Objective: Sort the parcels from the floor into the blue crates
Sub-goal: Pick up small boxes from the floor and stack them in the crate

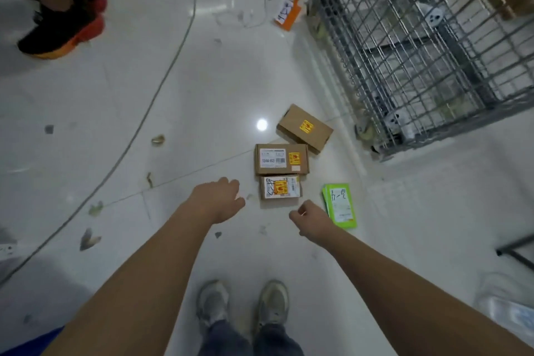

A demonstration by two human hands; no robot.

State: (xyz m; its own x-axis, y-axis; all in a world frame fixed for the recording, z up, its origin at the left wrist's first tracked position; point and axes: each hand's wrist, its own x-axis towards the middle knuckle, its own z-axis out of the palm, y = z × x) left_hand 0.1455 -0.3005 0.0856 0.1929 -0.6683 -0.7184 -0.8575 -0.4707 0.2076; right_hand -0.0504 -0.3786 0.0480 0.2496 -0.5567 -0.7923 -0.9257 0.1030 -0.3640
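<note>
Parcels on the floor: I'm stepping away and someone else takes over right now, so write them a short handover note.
Left hand: fingers loosely curled, holding nothing, just left of the smallest box.
Right hand: also loosely curled and holding nothing, between that box and the green parcel.
Parcels: three cardboard boxes in a row on the white floor, the smallest box nearest, the labelled middle box behind it, the far box angled beside the wire cage cart. An orange tag lies further off.
Done: nothing visibly picked up.
Left: all four parcels; no crate is clearly visible.
</note>
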